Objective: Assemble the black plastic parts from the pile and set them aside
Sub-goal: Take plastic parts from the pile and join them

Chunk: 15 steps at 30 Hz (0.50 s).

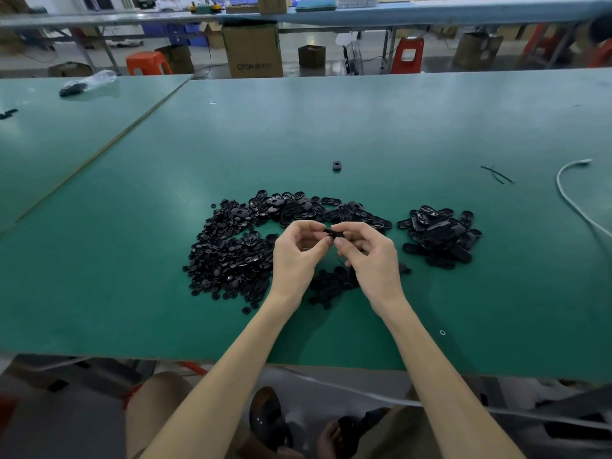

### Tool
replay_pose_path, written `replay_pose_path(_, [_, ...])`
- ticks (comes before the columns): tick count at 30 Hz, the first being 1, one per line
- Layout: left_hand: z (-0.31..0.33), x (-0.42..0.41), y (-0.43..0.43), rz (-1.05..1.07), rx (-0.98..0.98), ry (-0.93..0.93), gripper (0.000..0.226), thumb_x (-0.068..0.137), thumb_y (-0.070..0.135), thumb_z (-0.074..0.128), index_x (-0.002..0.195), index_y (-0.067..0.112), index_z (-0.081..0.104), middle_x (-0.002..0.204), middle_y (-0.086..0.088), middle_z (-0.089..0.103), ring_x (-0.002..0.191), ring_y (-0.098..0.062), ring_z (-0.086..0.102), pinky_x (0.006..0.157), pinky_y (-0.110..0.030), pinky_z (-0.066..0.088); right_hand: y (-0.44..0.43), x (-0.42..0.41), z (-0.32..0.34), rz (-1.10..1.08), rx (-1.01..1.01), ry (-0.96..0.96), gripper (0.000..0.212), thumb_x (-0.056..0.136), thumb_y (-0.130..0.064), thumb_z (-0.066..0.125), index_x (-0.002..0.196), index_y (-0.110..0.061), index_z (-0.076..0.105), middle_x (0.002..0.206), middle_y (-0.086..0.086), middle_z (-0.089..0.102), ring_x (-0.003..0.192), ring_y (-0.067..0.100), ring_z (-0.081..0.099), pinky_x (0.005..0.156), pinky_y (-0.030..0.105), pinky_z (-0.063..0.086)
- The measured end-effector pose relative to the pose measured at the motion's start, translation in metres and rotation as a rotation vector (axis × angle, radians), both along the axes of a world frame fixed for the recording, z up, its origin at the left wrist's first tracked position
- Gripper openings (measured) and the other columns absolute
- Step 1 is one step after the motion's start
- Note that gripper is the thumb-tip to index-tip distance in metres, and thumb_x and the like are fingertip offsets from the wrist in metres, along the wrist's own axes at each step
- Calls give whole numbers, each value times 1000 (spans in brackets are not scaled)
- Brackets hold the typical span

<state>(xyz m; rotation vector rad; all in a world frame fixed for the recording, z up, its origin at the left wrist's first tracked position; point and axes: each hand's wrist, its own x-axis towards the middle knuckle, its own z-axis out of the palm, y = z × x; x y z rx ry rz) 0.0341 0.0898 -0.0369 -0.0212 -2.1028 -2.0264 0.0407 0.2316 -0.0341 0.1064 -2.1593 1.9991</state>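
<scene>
Above the near middle of the counter: I see both hands raised just over the green-topped counter [331, 120], their fingertips meeting.
Left grip: the left grip [296, 251] is narrow, with thumb and fingers curled in, pinching one end of a small black plastic part [332, 232].
Right grip: the right grip [372, 256] is narrow too, its curled fingers pinching the other end of the same part.
Held part: it hangs between the two grips, clear of the surface. I cannot tell whether it is one piece or two pressed together.
Main pile: a broad heap of loose black plastic parts [228, 250] lies to the left of the hands and behind them. It has small round pieces on the left and flatter oval ones along the far side.
Under the hands: a small dark cluster of parts [331, 283] lies on the counter below both hands.
Right side: a separate heap of black oval plastic pieces [437, 236] sits apart from the main pile.
Further back: a single black oval piece [336, 165] lies alone.
Right edge: thin black strips [496, 173] and a white cable [568, 193] lie on the surface.
Far left: a clear plastic bag [87, 81] holds dark pieces.
Beyond the counter: a brown cardboard box [253, 49] stands on the floor.
</scene>
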Motion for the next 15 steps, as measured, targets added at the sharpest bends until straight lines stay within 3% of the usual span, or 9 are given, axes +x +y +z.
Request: replay_pose_path(15, [-3, -1, -3, -1, 4, 2, 21, 88, 12, 82, 105, 18, 72, 99, -1, 74, 87, -10, 68, 81, -30, 58, 0, 3, 2, 28, -44, 4, 24, 95, -2, 71, 103, -24, 79, 90, 0, 74, 74, 13, 69, 65, 25, 55])
